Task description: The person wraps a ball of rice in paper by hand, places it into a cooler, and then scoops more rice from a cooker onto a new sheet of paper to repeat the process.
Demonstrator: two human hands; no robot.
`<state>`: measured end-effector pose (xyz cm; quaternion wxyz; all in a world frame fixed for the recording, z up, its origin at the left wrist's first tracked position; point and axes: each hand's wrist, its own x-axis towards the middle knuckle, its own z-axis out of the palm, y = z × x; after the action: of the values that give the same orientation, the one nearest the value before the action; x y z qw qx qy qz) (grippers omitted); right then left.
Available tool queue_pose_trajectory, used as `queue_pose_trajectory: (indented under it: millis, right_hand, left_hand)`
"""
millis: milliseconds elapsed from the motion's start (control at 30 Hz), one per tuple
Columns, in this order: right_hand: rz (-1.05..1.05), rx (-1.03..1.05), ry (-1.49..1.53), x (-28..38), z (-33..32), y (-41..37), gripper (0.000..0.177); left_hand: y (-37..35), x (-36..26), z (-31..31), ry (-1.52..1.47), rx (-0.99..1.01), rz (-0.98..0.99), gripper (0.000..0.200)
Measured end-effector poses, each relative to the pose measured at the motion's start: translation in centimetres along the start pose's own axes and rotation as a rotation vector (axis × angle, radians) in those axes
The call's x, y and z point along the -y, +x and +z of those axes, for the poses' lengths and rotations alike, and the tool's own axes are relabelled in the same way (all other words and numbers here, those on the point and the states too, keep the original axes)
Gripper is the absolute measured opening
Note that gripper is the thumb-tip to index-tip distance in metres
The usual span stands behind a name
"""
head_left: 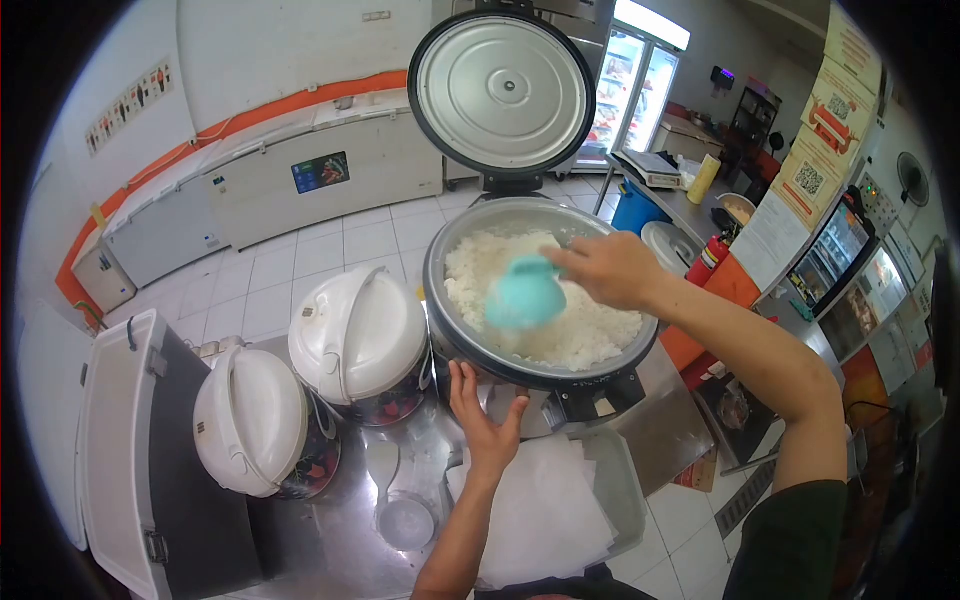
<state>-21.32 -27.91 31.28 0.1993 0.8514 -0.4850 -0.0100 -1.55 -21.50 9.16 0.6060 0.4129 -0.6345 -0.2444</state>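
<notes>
Nearest to me, a tray (625,490) lined with white paper (545,510) sits on the steel counter (340,540), directly below the large rice cooker (440,300).

1. Left hand (485,425): fingers spread, palm flat against the cooker's front wall, clamped on nothing. I judge this contact to be a brace that steadies the cooker body.
2. To the left stand two small white cookers (358,335) (250,420), lids shut, touching each other and just beside the large one.
3. Right hand (610,268): reached over the near rim, fingers closed around the handle of a teal scoop (525,295).
4. Scoop position: above the cooked rice (590,335), near the middle of the pot. It is motion-blurred, so I cannot tell whether it touches the rice.
5. Scoop axis: the long axis runs roughly left to right across the pot. The handle end is hidden in the grip; the bowl end points to my left and slightly down.
6. Farthest, the hinged lid (502,90) stands upright behind the pot, which I judge leaves the whole opening free for the arm.
</notes>
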Motion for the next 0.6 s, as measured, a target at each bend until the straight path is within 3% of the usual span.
queue_pose_trajectory:
  millis: [33,133,167,233,367,467,600]
  right_hand:
    - [0.000,0.000,-0.002,0.0,-0.1,0.2,0.034]
    - [0.316,0.380,-0.047,1.2,0.2,0.9,0.024]
    - [0.319,0.375,-0.049,1.7,0.3,1.3,0.024]
    - [0.265,0.588,-0.066,3.5,-1.4,2.2,0.024]
    - [0.302,0.781,0.090,5.2,-2.8,3.3,0.027]
    - [0.354,0.810,0.192,4.6,-2.9,2.9,0.031]
    - [0.272,0.760,0.258,3.8,-4.0,2.1,0.035]
  left_hand:
    - [0.0,-0.1,0.0,-0.001,-0.005,0.005,0.090]
    - [0.0,-0.1,0.1,-0.026,-0.007,-0.010,0.090]
    - [0.1,0.0,0.2,-0.027,-0.007,-0.003,0.090]
    - [0.0,0.1,0.1,0.006,-0.009,0.014,0.089]
    - [0.1,0.1,0.2,0.003,-0.015,0.013,0.088]
    - [0.1,0.2,0.1,0.003,-0.021,0.017,0.088]
    - [0.0,0.3,0.2,0.015,-0.014,0.023,0.089]
